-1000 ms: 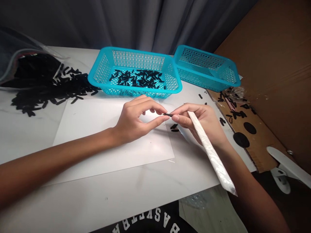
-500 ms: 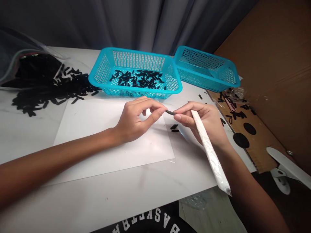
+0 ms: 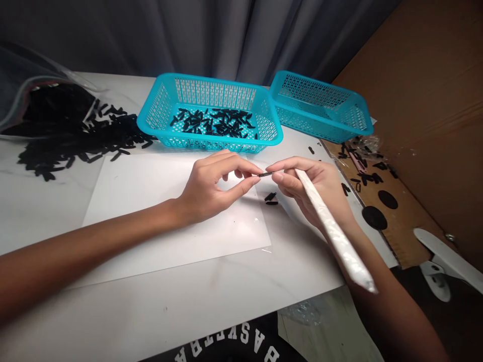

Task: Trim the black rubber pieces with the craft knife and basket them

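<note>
Over the right part of a white sheet (image 3: 151, 226), my left hand (image 3: 215, 186) pinches one end of a small thin black piece (image 3: 265, 174). The fingertips of my right hand (image 3: 311, 188) are at the piece's other end. A long white wrapped stick (image 3: 332, 226) also lies in my right hand, slanting down to the right across the palm and wrist. Below the fingertips, a few loose black pieces (image 3: 270, 200) rest on the table. Behind my hands stands a blue basket (image 3: 211, 139) with many black pieces in it.
A second blue basket (image 3: 320, 128) stands at the back right. At left, black pieces (image 3: 75, 136) spill from a clear plastic bag (image 3: 22, 70). Cardboard (image 3: 407, 236) at right carries black discs, scraps and a pink tool (image 3: 357, 162). A white curved object (image 3: 449, 254) is beyond it.
The black piece has turned slightly between my fingertips. My right fingers have shifted a little, and the lower end of the white stick has swung right and up.
</note>
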Demonstrator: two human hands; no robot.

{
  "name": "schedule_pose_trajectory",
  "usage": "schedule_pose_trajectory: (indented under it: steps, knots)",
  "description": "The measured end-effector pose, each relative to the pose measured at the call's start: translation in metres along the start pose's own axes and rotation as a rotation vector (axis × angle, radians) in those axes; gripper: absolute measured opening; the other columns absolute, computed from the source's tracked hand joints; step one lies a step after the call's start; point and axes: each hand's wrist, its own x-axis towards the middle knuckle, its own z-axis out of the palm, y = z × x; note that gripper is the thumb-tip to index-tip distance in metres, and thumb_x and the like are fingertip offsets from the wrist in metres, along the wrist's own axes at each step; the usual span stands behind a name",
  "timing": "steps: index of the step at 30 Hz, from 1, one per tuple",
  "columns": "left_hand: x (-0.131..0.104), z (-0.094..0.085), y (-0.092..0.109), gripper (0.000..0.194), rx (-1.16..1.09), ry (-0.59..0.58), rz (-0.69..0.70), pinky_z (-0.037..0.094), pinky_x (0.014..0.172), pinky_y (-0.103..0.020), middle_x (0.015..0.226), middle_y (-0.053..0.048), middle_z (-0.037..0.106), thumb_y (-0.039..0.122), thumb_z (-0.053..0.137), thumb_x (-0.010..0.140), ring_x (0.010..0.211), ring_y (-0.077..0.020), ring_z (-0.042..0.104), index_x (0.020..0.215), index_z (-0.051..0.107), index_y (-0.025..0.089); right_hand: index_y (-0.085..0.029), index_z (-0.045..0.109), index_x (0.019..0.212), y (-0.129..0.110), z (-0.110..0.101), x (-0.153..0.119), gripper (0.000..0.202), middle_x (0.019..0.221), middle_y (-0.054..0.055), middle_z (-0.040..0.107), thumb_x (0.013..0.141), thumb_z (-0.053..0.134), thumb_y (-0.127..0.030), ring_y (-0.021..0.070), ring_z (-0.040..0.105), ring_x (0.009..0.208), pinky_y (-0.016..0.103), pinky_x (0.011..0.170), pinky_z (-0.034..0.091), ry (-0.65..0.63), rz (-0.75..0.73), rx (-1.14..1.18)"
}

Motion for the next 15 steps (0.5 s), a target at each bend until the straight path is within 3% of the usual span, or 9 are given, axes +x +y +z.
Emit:
schedule_pose_trajectory:
  steps: [15]
  knots:
    - [0.0018, -0.0015, -0.0012, 0.005, 0.106, -0.014, 0.071, 0.048, 0.063, -0.027, 0.083, -0.001, 0.077, 0.017, 0.072, 0.090, 0.076, -0.0137, 0.067, 0.094, 0.073, 0.019, -0.026, 0.080, 0.085, -0.0037, 0.0004, 0.0008, 0.008, 0.052, -0.008, 0.038, 0.079, 0.084, -0.029, 0.0083, 0.031, 0.051, 0.029, 0.051, 0.022, -0.001, -0.011, -0.067]
